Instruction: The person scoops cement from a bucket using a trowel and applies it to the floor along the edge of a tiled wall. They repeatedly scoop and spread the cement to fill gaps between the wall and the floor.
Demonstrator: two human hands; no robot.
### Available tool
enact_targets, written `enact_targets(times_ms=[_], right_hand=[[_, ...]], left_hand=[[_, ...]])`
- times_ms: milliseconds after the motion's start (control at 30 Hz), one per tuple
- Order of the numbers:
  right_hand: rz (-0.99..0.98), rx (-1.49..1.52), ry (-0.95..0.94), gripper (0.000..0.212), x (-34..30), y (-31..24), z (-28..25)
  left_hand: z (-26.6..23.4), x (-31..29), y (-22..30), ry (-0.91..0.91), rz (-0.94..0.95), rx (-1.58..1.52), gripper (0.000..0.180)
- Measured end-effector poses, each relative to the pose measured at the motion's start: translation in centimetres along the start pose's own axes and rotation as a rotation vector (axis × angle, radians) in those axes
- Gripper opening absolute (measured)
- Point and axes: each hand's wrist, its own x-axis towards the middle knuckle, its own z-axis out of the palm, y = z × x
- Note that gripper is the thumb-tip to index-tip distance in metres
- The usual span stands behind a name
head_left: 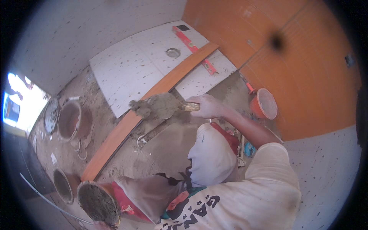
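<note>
Room: a small tiled corner under construction, with speckled white wall tiles at left and lower right and orange wall tiles [306, 69] at upper right.
Floor: bare grey mortar bed [161, 153], with white floor tiles [134, 69] laid only in the far part, around a round drain [173, 53].
Landmark: a long orange-brown wooden board [145, 107] lies diagonally across the floor.
Left of board: two mortar-crusted buckets [69, 120] (one nearer, by the lower edge).
Left hand: cannot tell its state; only a mortar-filled pan [97, 203] shows below the board's near end.
On board: a trowel [159, 106] heaped with wet mortar hovers over its middle.
Right hand [207, 106]: clamped on the trowel's handle, just right of the board.
Right of board: an orange level [193, 49] and an orange bucket [264, 103].
Progress: seemingly partway; the near floor is still untiled.
</note>
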Motion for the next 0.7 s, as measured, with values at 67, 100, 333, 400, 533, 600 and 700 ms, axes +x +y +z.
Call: enact_targets(times_ms=[67,100,333,400,533,600,700], right_hand=[[0.122,0.120,0.076,0.056,-2.6,2.3,-0.6],[0.187,0.172,0.106,0.056,-4.0,3.6,-1.1],[0.588,0.228,0.448,0.051,-13.6,20.5,0.9],[0.683,0.206,0.544,0.048,-15.4,24.0,1.3],[0.891,0.251,0.598,0.058,-16.7,30.7,0.9],[0.904,0.223,0.678,0.056,-15.9,33.4,0.8],[0.913,0.087,0.912,0.050,-14.7,39.7,1.4]], left_hand=[[-2.9,0.5,3.1,0.064,-0.062,-0.081,0.046],[-5.2,0.3,5.2,0.082,-0.077,-0.120,0.046],[-21.0,-0.1,19.7,0.165,-0.035,-0.428,0.047],[-24.5,-0.5,23.0,0.161,-0.007,-0.502,0.047],[-30.5,-1.8,28.4,0.147,0.035,-0.607,0.048],[-33.0,-2.2,30.2,0.137,0.049,-0.646,0.048],[-35.2,-4.1,33.7,0.072,0.068,-0.691,0.049]])
